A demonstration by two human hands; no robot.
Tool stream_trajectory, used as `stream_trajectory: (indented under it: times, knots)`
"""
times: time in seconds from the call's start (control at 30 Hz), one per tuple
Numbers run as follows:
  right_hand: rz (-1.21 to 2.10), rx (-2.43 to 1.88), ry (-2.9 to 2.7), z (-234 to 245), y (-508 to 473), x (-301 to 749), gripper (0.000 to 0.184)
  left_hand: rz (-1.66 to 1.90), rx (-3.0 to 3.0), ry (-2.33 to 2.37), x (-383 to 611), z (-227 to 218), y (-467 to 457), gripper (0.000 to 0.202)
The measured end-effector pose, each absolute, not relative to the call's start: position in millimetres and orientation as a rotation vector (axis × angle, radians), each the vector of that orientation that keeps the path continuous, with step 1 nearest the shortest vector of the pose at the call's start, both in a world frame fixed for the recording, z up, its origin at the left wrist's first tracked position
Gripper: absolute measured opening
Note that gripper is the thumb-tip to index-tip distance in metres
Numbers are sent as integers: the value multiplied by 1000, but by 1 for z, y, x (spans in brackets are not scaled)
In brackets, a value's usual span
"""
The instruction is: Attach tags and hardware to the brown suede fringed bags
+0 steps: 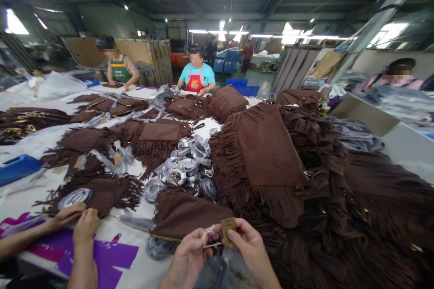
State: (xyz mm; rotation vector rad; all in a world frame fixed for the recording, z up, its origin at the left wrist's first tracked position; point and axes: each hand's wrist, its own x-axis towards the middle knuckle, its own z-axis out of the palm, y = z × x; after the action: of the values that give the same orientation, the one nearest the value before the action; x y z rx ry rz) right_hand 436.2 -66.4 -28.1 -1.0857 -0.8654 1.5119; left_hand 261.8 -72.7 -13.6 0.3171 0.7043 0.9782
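Note:
My left hand is closed in a pinch on a thin pale string that runs to a small brown cardboard tag. My right hand pinches that tag from the right with thumb and forefinger. Just beyond both hands lies a brown fringed suede bag with a gold zip edge. A clear plastic wrapper lies under my wrists.
A tall heap of brown fringed bags fills the right. Wrapped grey straps pile up in the middle. A co-worker's two hands work at the lower left over a bag. A blue box sits far left; other people stand at the table's far end.

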Motion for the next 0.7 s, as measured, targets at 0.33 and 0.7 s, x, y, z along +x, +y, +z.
stream_trajectory:
  times: [0.33, 0.7]
  knots:
    - [1019, -1201, -1790, -9, -68, 428, 19, 973, 1166, 867, 263, -11, -66, 12]
    - [1343, -1320, -1907, -41, -81, 448, 68, 1143, 834, 1118, 239, 44, -60, 27]
